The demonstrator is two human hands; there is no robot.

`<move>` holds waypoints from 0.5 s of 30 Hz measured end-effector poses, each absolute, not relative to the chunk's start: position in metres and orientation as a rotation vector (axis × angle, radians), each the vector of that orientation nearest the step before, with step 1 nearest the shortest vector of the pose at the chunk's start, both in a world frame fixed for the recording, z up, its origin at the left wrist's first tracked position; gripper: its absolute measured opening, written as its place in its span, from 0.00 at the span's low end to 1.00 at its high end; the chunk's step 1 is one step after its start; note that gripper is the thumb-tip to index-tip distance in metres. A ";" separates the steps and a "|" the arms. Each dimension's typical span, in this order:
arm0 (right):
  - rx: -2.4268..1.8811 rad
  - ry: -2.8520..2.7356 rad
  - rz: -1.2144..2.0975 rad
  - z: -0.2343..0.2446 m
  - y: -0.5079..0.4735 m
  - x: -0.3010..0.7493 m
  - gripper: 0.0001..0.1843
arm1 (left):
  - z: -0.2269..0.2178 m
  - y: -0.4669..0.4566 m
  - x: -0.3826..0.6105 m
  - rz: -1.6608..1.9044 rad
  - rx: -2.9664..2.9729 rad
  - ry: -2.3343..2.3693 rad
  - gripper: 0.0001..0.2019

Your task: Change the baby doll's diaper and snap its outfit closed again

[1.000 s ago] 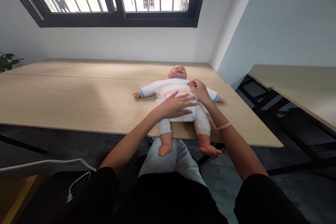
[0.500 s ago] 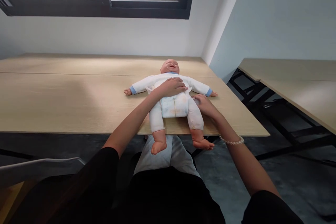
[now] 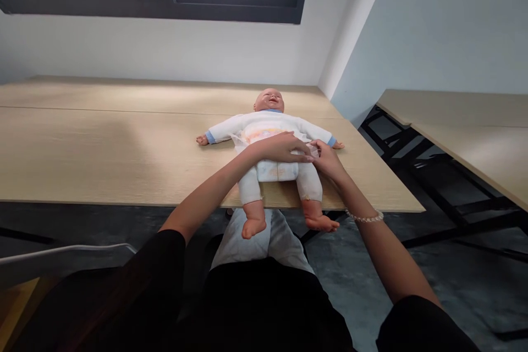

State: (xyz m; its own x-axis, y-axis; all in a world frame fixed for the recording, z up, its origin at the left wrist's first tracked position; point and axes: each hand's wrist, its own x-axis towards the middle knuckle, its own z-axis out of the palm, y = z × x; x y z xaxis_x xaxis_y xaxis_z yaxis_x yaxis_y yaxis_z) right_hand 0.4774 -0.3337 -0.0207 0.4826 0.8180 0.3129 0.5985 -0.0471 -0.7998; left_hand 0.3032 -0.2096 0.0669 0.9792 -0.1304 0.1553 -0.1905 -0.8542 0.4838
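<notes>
A baby doll point(image 3: 269, 100) in a white top with blue cuffs lies on its back, its bare feet past the table's front edge. Round its hips is a white diaper point(image 3: 277, 171) with a faint print. My left hand point(image 3: 284, 147) reaches across the doll's belly, its fingertips closed together at the diaper's side on the right. There my right hand point(image 3: 328, 159) pinches the diaper's thin side flap, the fingertips of both hands almost meeting. Another loose side flap point(image 3: 239, 143) sticks out at the left. Part of the diaper's front is hidden under my left hand.
The doll lies on a pale wooden table point(image 3: 103, 159) against the wall. Another table point(image 3: 466, 115) with black folding legs stands across a gap at the right. A barred window point(image 3: 231, 3) is above. A pale curved rail point(image 3: 74, 250) runs at the lower left.
My left hand has slid from flat on the doll's belly to the right and down, up to my right hand. My right hand has risen slightly along the diaper's side. Printed diaper front now shows above my left hand.
</notes>
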 end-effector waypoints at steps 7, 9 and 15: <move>-1.736 -0.939 0.498 -0.016 -0.344 0.486 0.36 | 0.064 -0.204 0.300 0.150 2.706 -0.148 0.21; -1.690 -0.862 0.616 -0.010 -0.349 0.487 0.38 | 0.064 -0.203 0.299 0.142 2.676 -0.142 0.22; -1.387 -0.656 0.677 0.006 -0.354 0.491 0.29 | 0.059 -0.187 0.301 0.227 2.417 -0.151 0.20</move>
State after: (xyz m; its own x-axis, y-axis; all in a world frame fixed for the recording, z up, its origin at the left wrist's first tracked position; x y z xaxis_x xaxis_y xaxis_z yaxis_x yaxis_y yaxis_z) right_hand 0.4912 -0.3539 0.0060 0.6503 0.7594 0.0199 -0.0433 0.0633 -0.9971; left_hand 0.3007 -0.1873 0.0585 0.9779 -0.0477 0.2036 -0.1692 -0.7524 0.6366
